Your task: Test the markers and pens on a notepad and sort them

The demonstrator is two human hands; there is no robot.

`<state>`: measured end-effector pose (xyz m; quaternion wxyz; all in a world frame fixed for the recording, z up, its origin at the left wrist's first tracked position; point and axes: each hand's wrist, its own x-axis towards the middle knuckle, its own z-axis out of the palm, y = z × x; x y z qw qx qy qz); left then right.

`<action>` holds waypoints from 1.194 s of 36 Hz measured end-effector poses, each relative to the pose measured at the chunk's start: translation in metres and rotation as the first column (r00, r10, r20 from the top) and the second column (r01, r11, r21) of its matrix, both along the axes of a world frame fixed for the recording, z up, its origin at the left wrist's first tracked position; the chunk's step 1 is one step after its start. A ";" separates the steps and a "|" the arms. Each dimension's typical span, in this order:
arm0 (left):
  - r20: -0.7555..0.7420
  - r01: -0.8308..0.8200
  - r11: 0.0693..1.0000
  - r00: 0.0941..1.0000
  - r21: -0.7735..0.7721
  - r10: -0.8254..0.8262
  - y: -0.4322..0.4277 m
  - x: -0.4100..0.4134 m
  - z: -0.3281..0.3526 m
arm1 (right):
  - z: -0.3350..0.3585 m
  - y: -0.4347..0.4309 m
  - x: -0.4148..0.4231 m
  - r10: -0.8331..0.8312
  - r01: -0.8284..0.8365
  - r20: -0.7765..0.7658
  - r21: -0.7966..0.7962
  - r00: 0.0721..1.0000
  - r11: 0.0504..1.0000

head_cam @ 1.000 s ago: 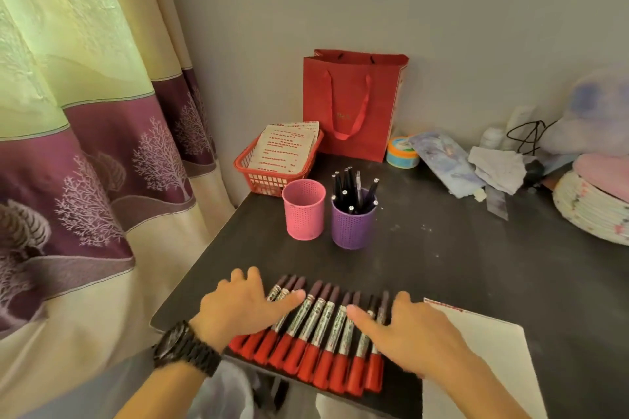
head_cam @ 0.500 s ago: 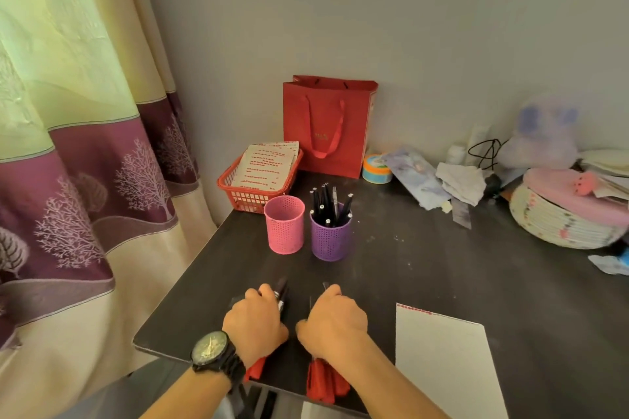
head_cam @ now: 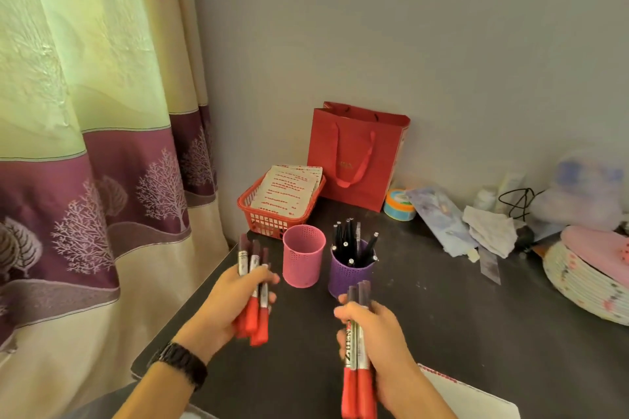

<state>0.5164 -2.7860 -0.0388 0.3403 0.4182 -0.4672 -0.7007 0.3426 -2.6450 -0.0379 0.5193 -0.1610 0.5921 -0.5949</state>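
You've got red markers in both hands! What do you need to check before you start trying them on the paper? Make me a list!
1. The left hand grips the left bundle of red markers firmly: ok.
2. The right hand grips the right bundle firmly: ok.
3. One hand is free to uncap a marker: not ok, both are full.
4. The notepad lies close, white page up: ok, beside the right hand, partly out of frame.
5. The pink cup has room for sorted markers: ok, nothing shows inside.
6. The markers have ink: cannot tell.
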 end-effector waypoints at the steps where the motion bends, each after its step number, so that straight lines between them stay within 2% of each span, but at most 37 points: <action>1: -0.113 -0.055 0.998 0.992 0.027 0.058 -0.008 -0.002 0.007 | 0.008 -0.006 -0.001 -0.050 0.054 0.060 -0.063 0.997 0.997; 5: -0.353 -0.152 0.988 0.923 0.026 0.151 -0.043 -0.019 0.036 | 0.058 -0.048 -0.012 -0.169 0.204 0.151 -0.265 0.974 0.942; 9: -0.413 -0.252 0.968 0.883 -0.020 0.222 -0.075 -0.051 0.053 | 0.098 -0.112 -0.030 -0.345 0.381 0.162 -0.425 0.924 0.821; 15: -0.413 -0.297 0.954 0.872 -0.022 0.262 -0.103 -0.096 0.039 | 0.089 -0.189 -0.030 -0.493 0.397 -0.125 -0.440 0.861 0.806; 20: -0.265 -0.283 0.932 0.939 -0.228 0.220 -0.104 -0.112 0.019 | 0.063 -0.208 -0.022 -0.533 0.396 -0.316 -0.406 0.785 0.824; 23: -0.190 -0.257 0.901 0.961 -0.349 0.201 -0.098 -0.115 0.009 | 0.051 -0.209 -0.019 -0.509 0.351 -0.403 -0.403 0.761 0.845; 26: -0.152 -0.229 0.888 0.971 -0.399 0.183 -0.096 -0.117 0.005 | 0.045 -0.208 -0.018 -0.455 0.299 -0.445 -0.378 0.771 0.876; 29: -0.202 -0.230 0.895 0.966 -0.382 0.162 -0.095 -0.118 0.004 | 0.042 -0.205 -0.017 -0.411 0.259 -0.457 -0.360 0.789 0.896; 32: -0.261 -0.224 0.927 0.954 -0.301 0.146 -0.093 -0.119 0.004 | 0.044 -0.200 -0.017 -0.390 0.245 -0.438 -0.351 0.810 0.904; 36: -0.248 -0.250 0.920 0.953 -0.302 0.177 -0.091 -0.118 0.009 | 0.051 -0.196 -0.017 -0.354 0.217 -0.404 -0.347 0.843 0.912; 38: -0.224 -0.252 0.916 0.956 -0.313 0.187 -0.089 -0.118 0.011 | 0.055 -0.193 -0.019 -0.320 0.175 -0.499 -0.315 0.805 0.933; 40: -0.177 -0.222 0.917 0.969 -0.330 0.171 -0.088 -0.117 0.012 | 0.057 -0.188 -0.023 -0.213 0.066 -0.655 -0.242 0.725 0.968; 43: -0.110 -0.137 0.939 0.988 -0.316 0.107 -0.088 -0.115 0.010 | 0.059 -0.175 -0.027 0.072 -0.173 -0.867 -0.016 0.492 0.985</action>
